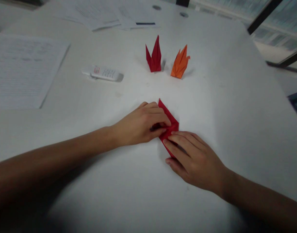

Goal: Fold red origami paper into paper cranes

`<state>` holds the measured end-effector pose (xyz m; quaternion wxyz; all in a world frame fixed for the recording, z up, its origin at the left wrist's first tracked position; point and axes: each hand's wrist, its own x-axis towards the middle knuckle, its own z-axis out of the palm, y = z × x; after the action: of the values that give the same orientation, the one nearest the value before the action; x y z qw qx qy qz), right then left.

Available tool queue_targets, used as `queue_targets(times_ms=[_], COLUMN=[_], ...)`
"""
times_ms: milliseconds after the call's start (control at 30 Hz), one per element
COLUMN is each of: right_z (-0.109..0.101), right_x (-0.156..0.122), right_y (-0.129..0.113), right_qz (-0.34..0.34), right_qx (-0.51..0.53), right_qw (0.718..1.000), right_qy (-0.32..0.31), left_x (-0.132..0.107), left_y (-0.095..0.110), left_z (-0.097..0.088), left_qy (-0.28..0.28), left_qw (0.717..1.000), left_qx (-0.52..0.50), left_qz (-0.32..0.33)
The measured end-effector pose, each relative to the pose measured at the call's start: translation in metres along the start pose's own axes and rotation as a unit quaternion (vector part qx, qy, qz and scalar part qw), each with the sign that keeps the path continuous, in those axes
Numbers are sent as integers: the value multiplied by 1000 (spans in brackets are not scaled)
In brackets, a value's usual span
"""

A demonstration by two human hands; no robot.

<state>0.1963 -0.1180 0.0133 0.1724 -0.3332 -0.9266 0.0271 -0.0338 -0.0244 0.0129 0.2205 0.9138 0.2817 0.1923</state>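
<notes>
A folded piece of red origami paper (172,118) lies on the white table, a point at its far end and a straight crease edge at its right. My left hand (148,121) comes in from the left, its thumb and index finger pinched together on the middle of the paper. From the lower right, my right hand (191,155) presses its fingertips on the near half of the paper, with the thumb at its lower edge. Both hands cover much of the paper. Beyond them stand a red folded paper figure (155,58) and an orange one (180,63).
A white handheld device with printed labels (104,72) lies at the left of the figures. Printed sheets (24,71) rest at the far left, and more papers (102,13) at the back. Two round grommets (183,15) sit near the table's far edge.
</notes>
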Motion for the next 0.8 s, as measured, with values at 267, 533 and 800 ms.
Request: queue_targets(times_ms=[267,533,800], right_z=[-3,1,0], right_x=[0,-2,-3], right_y=[2,14,12], right_qz=[18,47,73], right_qx=[68,-4,-42], right_qw=[996,998,996], right_qy=[63,45,34], left_x=[-2,1,3], left_y=[1,-1,-13], left_z=[-6,-2,-15], left_qy=[-32,-23,-53], left_qw=[995,997,996], left_qx=[37,41,-22], left_qz=[84,64,69])
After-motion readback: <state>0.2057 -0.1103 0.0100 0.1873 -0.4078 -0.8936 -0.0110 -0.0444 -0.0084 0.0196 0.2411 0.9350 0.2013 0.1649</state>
